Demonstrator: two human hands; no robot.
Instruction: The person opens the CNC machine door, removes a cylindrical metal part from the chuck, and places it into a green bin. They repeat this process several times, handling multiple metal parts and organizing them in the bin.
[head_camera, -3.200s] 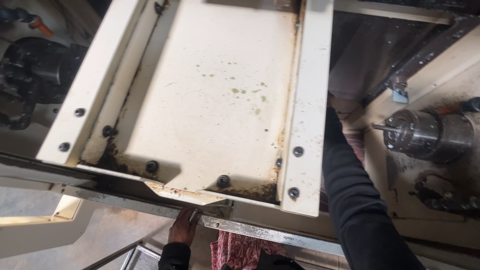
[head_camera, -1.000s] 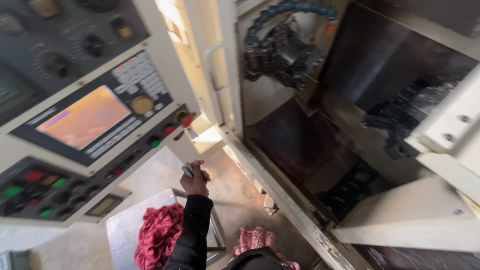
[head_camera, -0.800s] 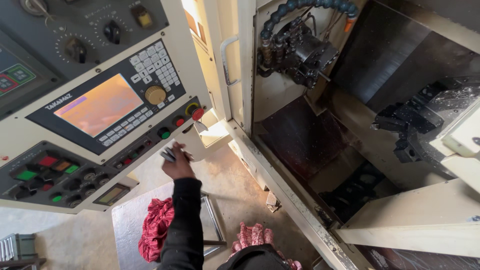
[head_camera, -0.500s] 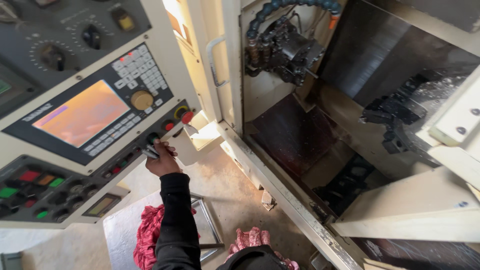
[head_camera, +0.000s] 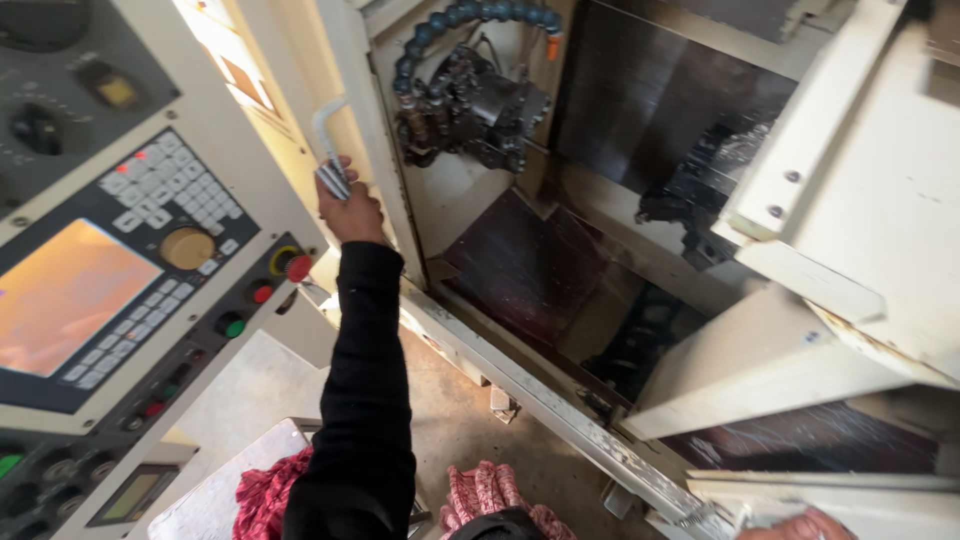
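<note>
Left hand (head_camera: 350, 205) closed around the lower end of the silver door handle (head_camera: 326, 145), black sleeve running down from it toward the bottom edge. Handle mounted upright on the cream sliding door (head_camera: 290, 110) of a CNC lathe, just right of the control panel (head_camera: 120, 290). On that panel, left of the handle: amber screen (head_camera: 60, 300), grey keypad (head_camera: 175, 195), yellow dial (head_camera: 187, 248), 2 red buttons (head_camera: 297, 266) and 1 green button (head_camera: 230, 325). Right of the handle, inside the open enclosure: dark tool turret (head_camera: 470, 105) under a blue segmented coolant hose (head_camera: 470, 15). Below the handle, red rags (head_camera: 265, 495) beside the sleeve. Right hand (head_camera: 800, 525) only partly visible at the bottom right corner, far from the handle; cannot tell whether open or closed.
</note>
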